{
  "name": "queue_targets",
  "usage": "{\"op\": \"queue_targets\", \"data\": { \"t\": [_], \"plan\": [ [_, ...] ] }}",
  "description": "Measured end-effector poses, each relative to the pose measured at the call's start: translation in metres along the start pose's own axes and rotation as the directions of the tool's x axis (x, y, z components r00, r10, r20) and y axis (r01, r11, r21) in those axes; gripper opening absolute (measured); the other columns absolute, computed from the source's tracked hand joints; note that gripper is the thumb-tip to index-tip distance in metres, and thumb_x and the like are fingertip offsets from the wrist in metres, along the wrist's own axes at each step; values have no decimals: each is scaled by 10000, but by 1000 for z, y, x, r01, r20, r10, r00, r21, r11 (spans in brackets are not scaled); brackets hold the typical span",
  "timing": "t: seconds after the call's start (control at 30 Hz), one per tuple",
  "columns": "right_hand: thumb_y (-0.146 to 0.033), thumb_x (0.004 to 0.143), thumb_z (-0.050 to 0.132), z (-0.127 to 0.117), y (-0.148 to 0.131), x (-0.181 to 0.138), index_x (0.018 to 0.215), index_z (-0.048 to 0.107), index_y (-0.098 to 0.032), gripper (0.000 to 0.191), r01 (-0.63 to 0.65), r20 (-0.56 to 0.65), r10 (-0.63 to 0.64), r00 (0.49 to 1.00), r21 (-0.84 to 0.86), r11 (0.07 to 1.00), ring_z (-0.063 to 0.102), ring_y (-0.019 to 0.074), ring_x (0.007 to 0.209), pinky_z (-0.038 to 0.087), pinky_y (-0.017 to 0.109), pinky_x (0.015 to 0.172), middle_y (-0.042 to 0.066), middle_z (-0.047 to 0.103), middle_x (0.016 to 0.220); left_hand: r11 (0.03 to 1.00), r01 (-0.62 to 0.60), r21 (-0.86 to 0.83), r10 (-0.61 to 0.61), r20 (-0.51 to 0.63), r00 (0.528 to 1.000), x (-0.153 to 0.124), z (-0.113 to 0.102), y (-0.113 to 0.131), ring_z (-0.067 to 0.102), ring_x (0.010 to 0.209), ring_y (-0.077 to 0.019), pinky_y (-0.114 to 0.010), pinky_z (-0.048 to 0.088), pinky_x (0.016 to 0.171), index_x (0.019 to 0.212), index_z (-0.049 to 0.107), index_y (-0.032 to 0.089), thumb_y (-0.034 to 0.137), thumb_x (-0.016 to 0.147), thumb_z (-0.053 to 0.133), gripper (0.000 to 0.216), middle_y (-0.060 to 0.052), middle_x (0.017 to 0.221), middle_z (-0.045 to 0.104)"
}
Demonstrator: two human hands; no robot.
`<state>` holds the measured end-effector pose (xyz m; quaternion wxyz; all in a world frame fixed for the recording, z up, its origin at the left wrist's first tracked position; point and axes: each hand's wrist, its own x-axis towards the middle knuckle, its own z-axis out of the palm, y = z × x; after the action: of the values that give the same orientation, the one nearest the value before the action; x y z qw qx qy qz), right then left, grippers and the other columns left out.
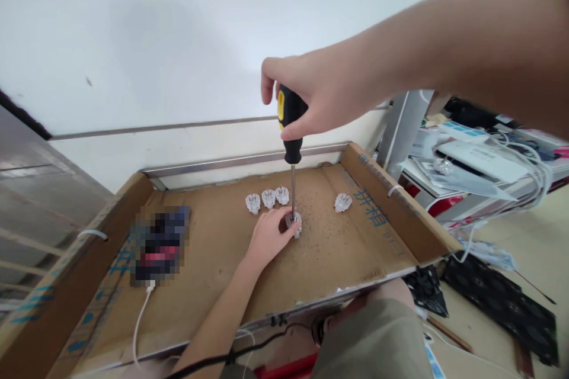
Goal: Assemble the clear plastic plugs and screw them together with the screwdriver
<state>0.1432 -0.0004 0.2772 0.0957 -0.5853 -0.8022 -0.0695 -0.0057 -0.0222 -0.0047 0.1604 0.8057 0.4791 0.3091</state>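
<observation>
Our broad, brown cardboard tray (213, 284) carries everything. Our right hand (322, 92) curls its grip round an upright black-and-yellow screwdriver (292, 151), its steel shaft down at the clear plastic plug (297, 231) our left hand (269, 234) pinches on the cardboard — we judge this one unfinished. Three similar clear plugs (268, 198) sit beyond, a lone clear plug (343, 202) rightward — which are done, we cannot tell.

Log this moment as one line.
right hand grips screwdriver | left hand holds clear plug beneath it | four more plugs on cardboard
</observation>
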Motion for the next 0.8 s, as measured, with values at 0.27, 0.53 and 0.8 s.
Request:
{"op": "queue_targets", "data": {
  "t": [0.27,0.53,0.8],
  "plan": [
    [-425,795,580,55,19,-70,955,484,-203,290,166,-668,86,739,304,938,440,68,526,347,226,498,-12,527,708,1000,0,-6,0,-11,1000,-2,-2,0,599,873,-196,-338,455,797,1088,587,234,351,841,566,273,-20,961,669],
    [-261,777,612,74,11,-73,878,433,-218,211,431,-714,281,641,638,638,503,71,580,431,240,531,-23,508,739,1000,2,2,-2,21,1000,-3,-7,8,599,921,-198,-345,477,823,1125,571,234,333,854,555,290,-28,1011,660],
    [-202,795,560,82,16,-41,902,413,-236,185,468,-735,329,593,646,602,437,38,479,366,199,450,-58,475,645,988,70,139,-53,-122,991,-39,-57,-6,531,1113,-229,-397,442,942,1207,511,266,383,873,523,353,-36,1191,600]
  ]
}}
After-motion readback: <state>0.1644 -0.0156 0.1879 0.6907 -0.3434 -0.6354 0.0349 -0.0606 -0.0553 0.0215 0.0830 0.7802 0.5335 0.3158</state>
